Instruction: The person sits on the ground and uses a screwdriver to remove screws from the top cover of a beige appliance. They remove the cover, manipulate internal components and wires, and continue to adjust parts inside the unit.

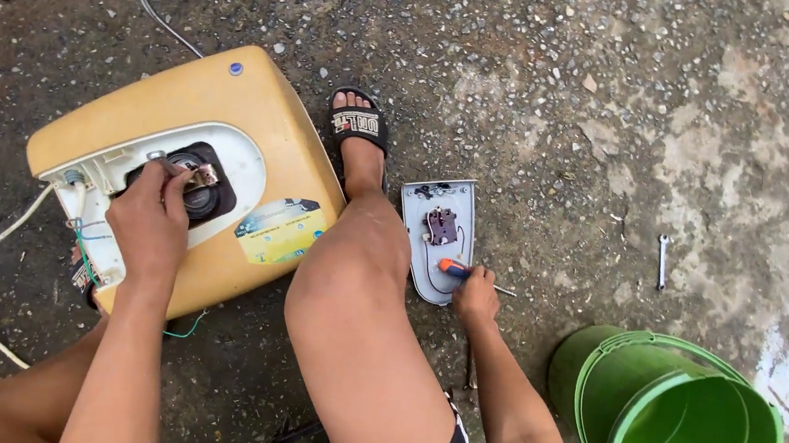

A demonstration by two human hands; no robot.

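On the gravel floor, the left hand [152, 222] pinches a part inside the bulky, likely heavy yellow heater [259, 119], best gripped by its shell, while the right hand [475, 296] closes on a light, stiff screwdriver [456, 269].

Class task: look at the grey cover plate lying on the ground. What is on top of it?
On the grey cover plate sits a small dark component with thin wires. The right hand holds an orange-handled screwdriver over its lower edge, hiding that part.
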